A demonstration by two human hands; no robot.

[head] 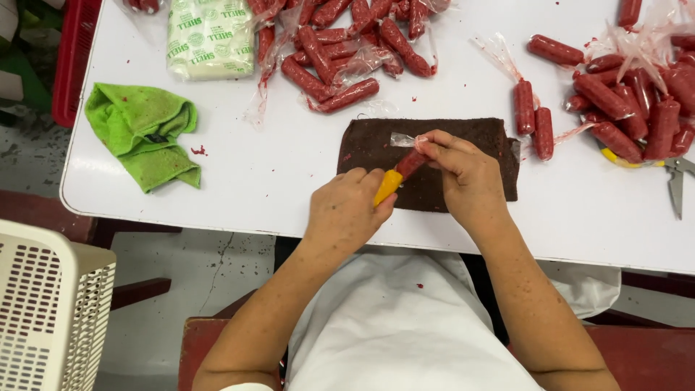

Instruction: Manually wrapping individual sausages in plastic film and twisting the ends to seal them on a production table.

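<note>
Yellow plastic shows between the curled fingers of the left hand (346,211): the handle of a small knife (389,187), gripped tight and angled up toward a red sausage (410,163). The right hand (469,176) is closed over the other end of that sausage, pinching it with fingertips bent down, so the piece is steadied from both sides just above a dark brown cloth (434,163). A twist of clear wrapper (402,139) sticks out past the right fingers, loose at its end. The cloth lies flat under both hands, likely to catch crumbs and juice; red specks dot it and the white bench (253,174) around it.

Two sausages (533,119) lie side by side just right of the cloth. Further right a larger heap (630,101) lies among torn film, with scissors (677,185) beside it near the bench edge. Another heap (347,51), partly in clear film, lies at the far side, next to a pale wrapped block (210,40). A crumpled green rag (145,130) lies well to the left, within reach for wiping. A pale slotted basket (51,311) stands below the bench.
</note>
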